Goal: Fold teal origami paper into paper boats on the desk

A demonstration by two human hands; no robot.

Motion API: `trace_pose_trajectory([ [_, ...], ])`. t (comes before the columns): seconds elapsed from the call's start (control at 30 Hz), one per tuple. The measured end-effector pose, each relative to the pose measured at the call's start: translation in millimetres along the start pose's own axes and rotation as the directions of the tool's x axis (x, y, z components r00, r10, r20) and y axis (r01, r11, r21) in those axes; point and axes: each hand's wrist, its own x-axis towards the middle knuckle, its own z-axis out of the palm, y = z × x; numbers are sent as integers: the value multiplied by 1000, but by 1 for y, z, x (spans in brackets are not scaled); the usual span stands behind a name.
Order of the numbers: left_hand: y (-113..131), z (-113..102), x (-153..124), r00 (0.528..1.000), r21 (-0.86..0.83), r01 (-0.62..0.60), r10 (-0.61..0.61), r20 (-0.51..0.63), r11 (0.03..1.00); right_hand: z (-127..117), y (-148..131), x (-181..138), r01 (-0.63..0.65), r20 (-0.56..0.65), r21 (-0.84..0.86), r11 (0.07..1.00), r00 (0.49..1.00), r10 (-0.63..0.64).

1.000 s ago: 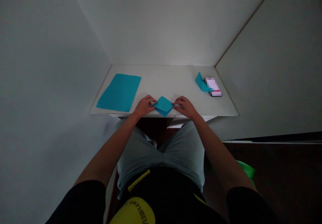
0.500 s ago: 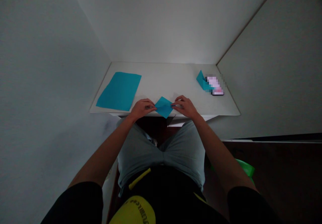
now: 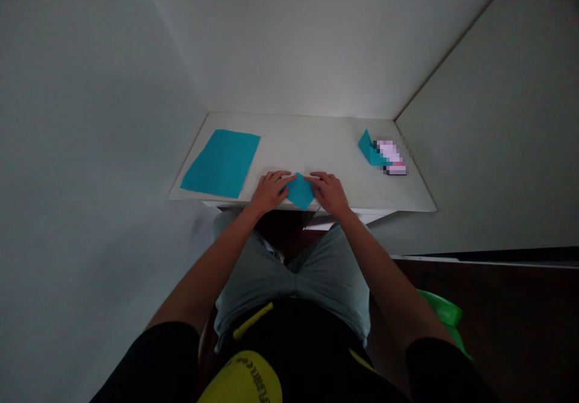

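A small folded sheet of blue paper (image 3: 301,194) lies at the front edge of the white table, one corner pointing toward me. My left hand (image 3: 270,190) rests at its left side, index finger stretched to the paper's far corner and thumb by its left edge. From the other side my right hand (image 3: 331,192) reaches in, its index finger also touching near the far corner. Both hands have their fingers apart and extended, pressing on the paper rather than gripping it. The paper's side corners are partly hidden under the fingers.
A larger blue sheet (image 3: 221,163) lies flat on the table's left. At the right, a folded blue paper piece (image 3: 368,151) sits against a phone (image 3: 394,157), partly pixelated. Walls border the white table (image 3: 312,143). A green plastic object (image 3: 441,307) stands low at the right.
Both hands have shifted from pinching the paper's side corners to laying their index fingers near its far corner. The view has swung slightly left.
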Motion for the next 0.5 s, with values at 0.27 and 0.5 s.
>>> trace_pose_trajectory([
  [0.27, 1, -4, -11, 977, -5, -155, 154, 149, 988, -2, 3, -14, 150, 132, 5, 989, 980, -149],
  [0.5, -4, -4, -35, 983, -103, -153, 162, 86, 983, -15, 19, -38, 204, 143, 99, 974, 966, -217],
])
